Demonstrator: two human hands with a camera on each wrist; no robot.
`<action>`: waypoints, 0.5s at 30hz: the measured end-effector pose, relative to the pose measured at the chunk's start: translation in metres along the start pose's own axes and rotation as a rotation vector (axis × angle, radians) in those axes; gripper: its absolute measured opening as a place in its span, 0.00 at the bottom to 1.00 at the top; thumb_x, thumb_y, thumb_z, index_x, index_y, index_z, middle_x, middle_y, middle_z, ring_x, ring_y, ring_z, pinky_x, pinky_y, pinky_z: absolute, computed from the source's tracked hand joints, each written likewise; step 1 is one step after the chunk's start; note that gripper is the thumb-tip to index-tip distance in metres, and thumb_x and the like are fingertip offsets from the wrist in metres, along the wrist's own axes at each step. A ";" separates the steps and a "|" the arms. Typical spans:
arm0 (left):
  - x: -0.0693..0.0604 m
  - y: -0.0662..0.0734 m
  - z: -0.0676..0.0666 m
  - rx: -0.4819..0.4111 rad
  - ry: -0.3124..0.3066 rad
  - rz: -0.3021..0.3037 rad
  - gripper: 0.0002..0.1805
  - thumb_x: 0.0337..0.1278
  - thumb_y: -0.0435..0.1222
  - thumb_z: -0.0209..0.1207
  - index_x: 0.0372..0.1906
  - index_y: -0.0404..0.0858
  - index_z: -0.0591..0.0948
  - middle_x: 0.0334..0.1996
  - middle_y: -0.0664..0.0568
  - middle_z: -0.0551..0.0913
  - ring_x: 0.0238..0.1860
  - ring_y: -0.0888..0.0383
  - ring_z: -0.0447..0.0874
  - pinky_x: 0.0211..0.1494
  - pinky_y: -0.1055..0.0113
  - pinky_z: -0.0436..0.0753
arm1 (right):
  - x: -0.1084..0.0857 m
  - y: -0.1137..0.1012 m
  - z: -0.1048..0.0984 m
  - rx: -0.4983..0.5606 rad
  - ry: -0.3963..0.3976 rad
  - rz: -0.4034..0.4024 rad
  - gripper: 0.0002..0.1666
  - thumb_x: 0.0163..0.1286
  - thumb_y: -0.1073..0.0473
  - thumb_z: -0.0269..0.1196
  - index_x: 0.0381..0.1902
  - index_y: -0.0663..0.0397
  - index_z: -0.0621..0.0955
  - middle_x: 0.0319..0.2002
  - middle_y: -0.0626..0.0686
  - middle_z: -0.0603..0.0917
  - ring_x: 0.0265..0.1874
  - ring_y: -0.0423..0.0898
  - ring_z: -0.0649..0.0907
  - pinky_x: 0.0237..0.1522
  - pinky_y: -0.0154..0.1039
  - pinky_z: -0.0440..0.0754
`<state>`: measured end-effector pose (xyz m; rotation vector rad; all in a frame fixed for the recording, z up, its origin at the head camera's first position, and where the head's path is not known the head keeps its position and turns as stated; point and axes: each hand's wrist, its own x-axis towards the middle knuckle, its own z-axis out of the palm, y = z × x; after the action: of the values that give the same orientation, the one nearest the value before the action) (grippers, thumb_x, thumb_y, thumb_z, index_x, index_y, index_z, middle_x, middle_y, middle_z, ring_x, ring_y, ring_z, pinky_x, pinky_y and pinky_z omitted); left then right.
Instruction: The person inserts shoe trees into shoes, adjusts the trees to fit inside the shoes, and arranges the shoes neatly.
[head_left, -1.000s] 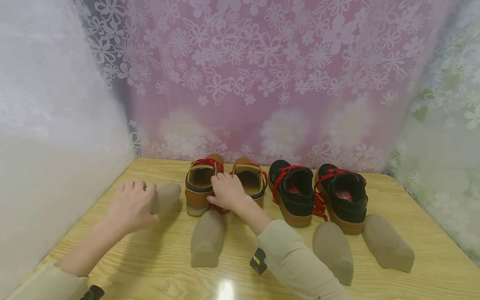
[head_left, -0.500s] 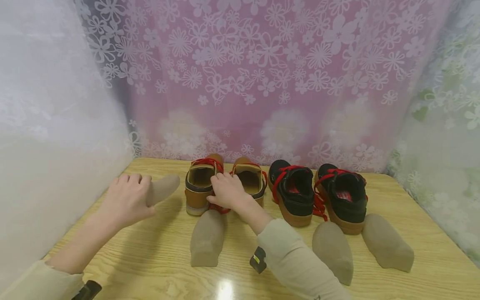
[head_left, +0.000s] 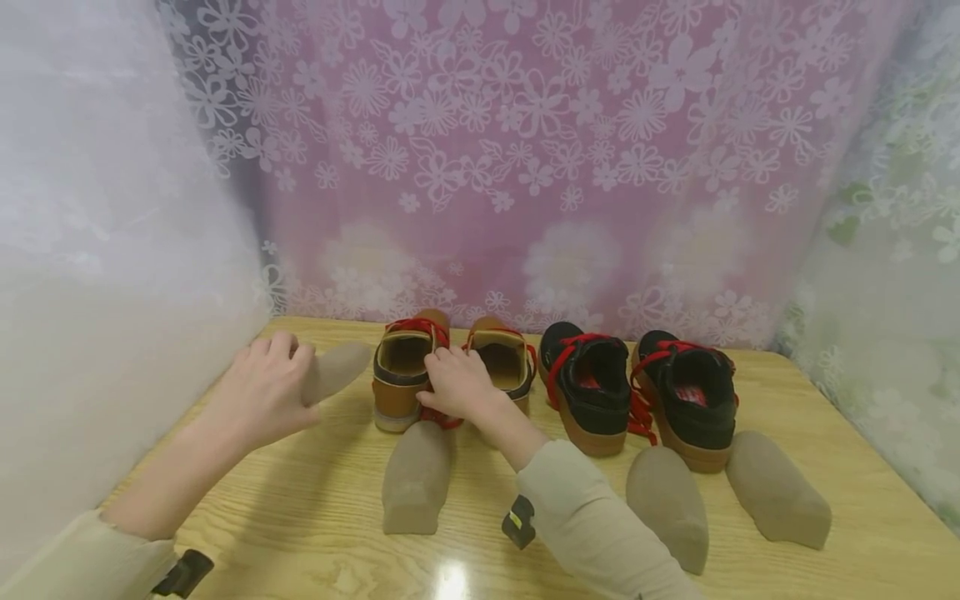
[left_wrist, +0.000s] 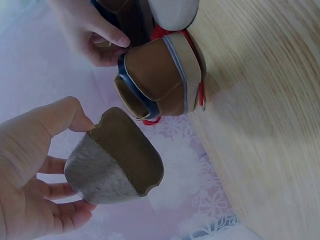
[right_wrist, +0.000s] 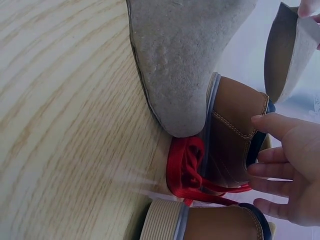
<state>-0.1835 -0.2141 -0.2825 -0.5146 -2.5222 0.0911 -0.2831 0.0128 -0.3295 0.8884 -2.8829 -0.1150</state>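
Observation:
My left hand (head_left: 266,392) holds a grey moulded-pulp shoe insert (head_left: 337,370) above the table, left of the brown shoes. In the left wrist view the insert (left_wrist: 107,165) shows its hollow end, with my thumb and fingers on its rim and side. The left brown shoe (head_left: 397,396), red-laced, stands with its collar facing me. Against its heel and inner side rests my right hand (head_left: 461,383), thumb at the heel and fingers loosely extended in the right wrist view. The right brown shoe (head_left: 510,379) is partly hidden behind that hand.
Another insert (head_left: 416,483) lies in front of the brown shoes. To the right stand two black shoes (head_left: 588,392) with red laces, and two more inserts (head_left: 666,504) lie before them. A floral curtain (head_left: 525,167) hangs behind the wooden table (head_left: 337,542).
My left hand, holding the insert, shifts slightly left, then back right toward the left brown shoe. My right hand stays at the shoe.

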 end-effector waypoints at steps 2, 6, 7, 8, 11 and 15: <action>0.003 0.002 0.000 0.018 0.005 0.020 0.26 0.24 0.39 0.65 0.36 0.27 0.75 0.31 0.37 0.73 0.30 0.41 0.72 0.31 0.50 0.73 | 0.000 0.001 0.001 0.002 0.000 0.000 0.32 0.61 0.39 0.60 0.56 0.53 0.74 0.51 0.52 0.77 0.51 0.50 0.74 0.50 0.47 0.71; 0.007 0.005 0.002 0.033 0.008 0.034 0.26 0.25 0.40 0.65 0.35 0.28 0.75 0.32 0.37 0.74 0.32 0.39 0.73 0.33 0.48 0.73 | 0.000 0.001 0.002 0.008 0.007 -0.001 0.32 0.61 0.39 0.61 0.56 0.53 0.74 0.51 0.52 0.77 0.51 0.50 0.73 0.50 0.47 0.70; 0.007 0.006 0.002 0.031 0.011 0.034 0.26 0.25 0.40 0.66 0.35 0.28 0.75 0.32 0.37 0.74 0.32 0.39 0.73 0.34 0.48 0.72 | 0.000 0.001 0.002 0.010 0.006 -0.001 0.32 0.61 0.39 0.60 0.56 0.53 0.74 0.51 0.52 0.77 0.52 0.50 0.73 0.50 0.47 0.70; 0.008 0.007 0.003 0.026 0.014 0.031 0.26 0.25 0.40 0.66 0.35 0.27 0.75 0.32 0.37 0.74 0.32 0.39 0.73 0.34 0.48 0.72 | 0.000 0.001 0.002 0.010 0.005 0.000 0.32 0.61 0.39 0.60 0.56 0.53 0.74 0.51 0.52 0.77 0.52 0.50 0.73 0.51 0.47 0.70; 0.010 0.009 0.004 0.012 0.033 0.032 0.26 0.24 0.40 0.65 0.35 0.27 0.75 0.32 0.37 0.74 0.31 0.39 0.73 0.33 0.48 0.71 | 0.001 0.001 0.002 0.010 0.005 0.000 0.32 0.61 0.39 0.60 0.56 0.53 0.74 0.51 0.51 0.77 0.52 0.50 0.73 0.51 0.47 0.70; 0.013 0.011 0.006 0.002 0.041 0.035 0.26 0.23 0.39 0.65 0.36 0.28 0.75 0.31 0.37 0.74 0.31 0.39 0.73 0.34 0.47 0.71 | 0.000 0.001 0.002 0.007 0.003 -0.006 0.31 0.62 0.39 0.60 0.56 0.53 0.74 0.51 0.51 0.77 0.52 0.50 0.73 0.51 0.47 0.70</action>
<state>-0.1925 -0.1987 -0.2826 -0.5543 -2.4735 0.0958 -0.2840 0.0133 -0.3313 0.8972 -2.8797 -0.1044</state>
